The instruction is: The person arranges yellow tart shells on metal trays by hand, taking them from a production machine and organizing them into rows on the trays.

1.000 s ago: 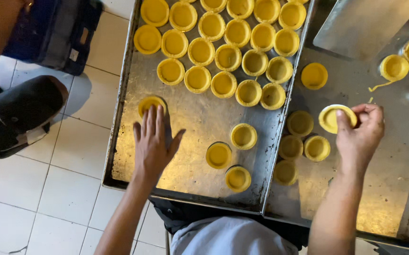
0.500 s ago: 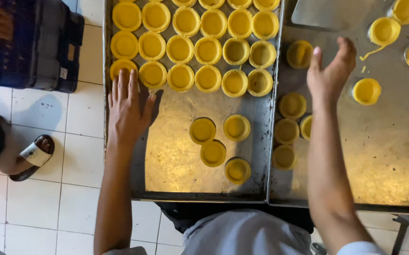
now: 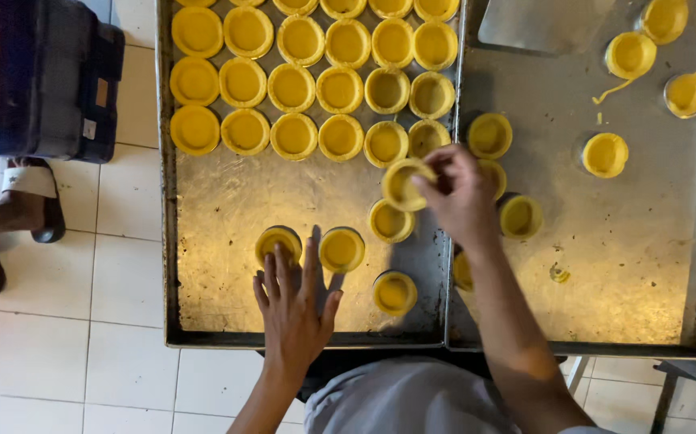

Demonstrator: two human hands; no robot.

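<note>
Head view: two steel trays side by side, left tray [image 3: 203, 241] and right tray [image 3: 645, 265]. Left tray holds rows of yellow tart shells [image 3: 316, 80] at the far end.

Right hand [image 3: 464, 197] has come across from the right tray since half a second ago and now pinches one shell [image 3: 403, 183] over the left tray, near the seam. It was open and empty then, so a shell got picked up and carried over.

Left hand [image 3: 296, 309] has slid down the left tray; fingers spread, flat, holding nothing, tips at a loose shell [image 3: 278, 241], possibly touching, hard to tell.

More loose shells sit on the right tray [image 3: 605, 154]. Blue crate [image 3: 38, 76] and a sandalled foot [image 3: 30, 201] on the tiled floor.
</note>
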